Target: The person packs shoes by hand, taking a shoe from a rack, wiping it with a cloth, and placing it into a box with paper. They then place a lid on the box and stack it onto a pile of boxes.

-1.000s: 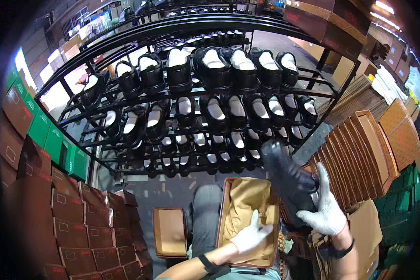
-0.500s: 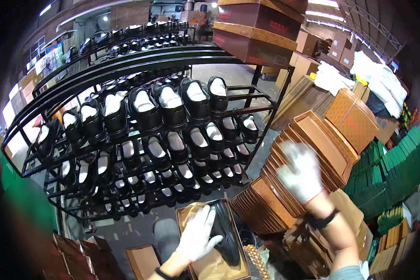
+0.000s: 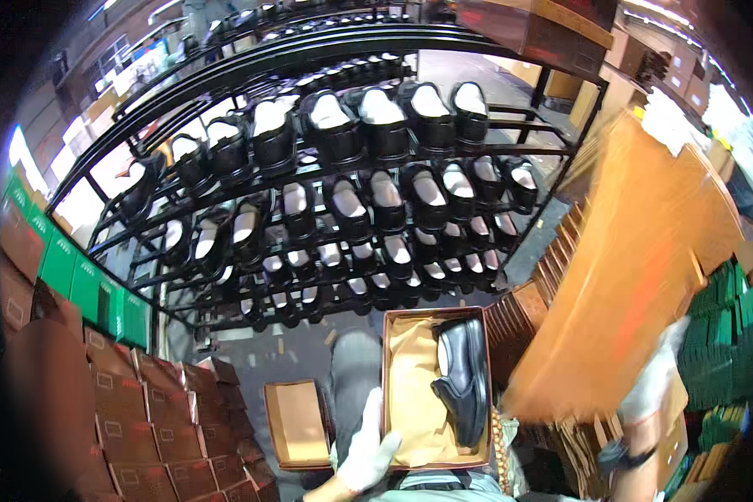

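Note:
An open shoe box (image 3: 387, 356) lies in front of me, with tan wrapping paper (image 3: 414, 393) and a black leather shoe (image 3: 468, 385) along its right side. My white-gloved left hand (image 3: 368, 452) rests at the box's left wall, fingers stretched along the outside and thumb apart over the rim. Off to the right, my gloved right hand (image 3: 654, 381) grips a large orange-brown patterned box lid (image 3: 627, 268) by its lower right edge. The lid is raised, tilted and smeared by motion; it hides most of that hand's fingers.
A black metal rack (image 3: 309, 171) of black shoes stands ahead. Stacked brown lids (image 3: 523, 309) are partly behind the raised lid. Brown boxes (image 3: 142, 410) and green boxes (image 3: 84, 280) are piled left; a small open box (image 3: 297, 422) is on the floor. Green cardboard (image 3: 719, 343) stands right.
My right hand has taken a lid from the stack area and raised it. My left hand has moved off the shoe to the box's left wall. The view has shifted.

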